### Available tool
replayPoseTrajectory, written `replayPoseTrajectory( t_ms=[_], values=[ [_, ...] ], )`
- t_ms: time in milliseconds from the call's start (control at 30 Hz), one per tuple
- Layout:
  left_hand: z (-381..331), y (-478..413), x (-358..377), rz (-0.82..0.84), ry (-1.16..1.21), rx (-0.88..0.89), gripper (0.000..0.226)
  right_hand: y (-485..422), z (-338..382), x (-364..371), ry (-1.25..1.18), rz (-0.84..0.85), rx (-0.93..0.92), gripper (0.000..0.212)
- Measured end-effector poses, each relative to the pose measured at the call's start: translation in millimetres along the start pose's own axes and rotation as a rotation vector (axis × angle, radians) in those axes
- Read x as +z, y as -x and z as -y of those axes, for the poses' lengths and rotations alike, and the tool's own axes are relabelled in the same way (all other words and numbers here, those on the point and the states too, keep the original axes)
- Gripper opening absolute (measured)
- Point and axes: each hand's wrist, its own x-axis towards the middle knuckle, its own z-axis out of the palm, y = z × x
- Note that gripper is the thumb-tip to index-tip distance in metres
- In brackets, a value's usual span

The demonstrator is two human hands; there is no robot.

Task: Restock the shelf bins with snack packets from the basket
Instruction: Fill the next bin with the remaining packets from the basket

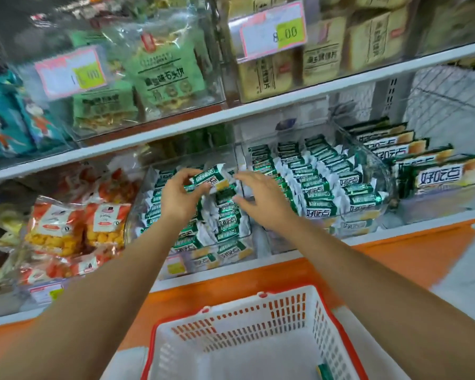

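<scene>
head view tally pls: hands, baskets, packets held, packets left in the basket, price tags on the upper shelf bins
hands: 2, left hand and right hand
white basket: 1
held packet, pinched by the left hand: 1
packet in the basket, only partly in view: 1
upper price tags: 2
total: 7

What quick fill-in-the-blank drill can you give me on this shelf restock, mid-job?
The hand pinching the green-and-white foil snack packet is the person's ____ one. The right hand over the clear plastic shelf bin holds ____. The white slotted plastic basket with the red rim shows only ____ green packet inside.
Missing words: left; nothing; one.
</scene>
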Motion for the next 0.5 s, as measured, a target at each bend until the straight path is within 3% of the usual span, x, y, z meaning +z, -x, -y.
replayPoseTrajectory(
  t_ms=[333, 500],
  values=[
    [13.1, -57.4, 19.8, 0.073, -0.211, -0.132, 0.046, -15.0, -16.1, -0.9, -0.051, 0.065, -0.100, 0.050],
    [15.8, -75.7, 32.7, 0.110, -0.200, -0.138, 0.043, -23.3, -27.6, -9.5, -0.106, 0.142, -0.114, 0.050]
  ],
)
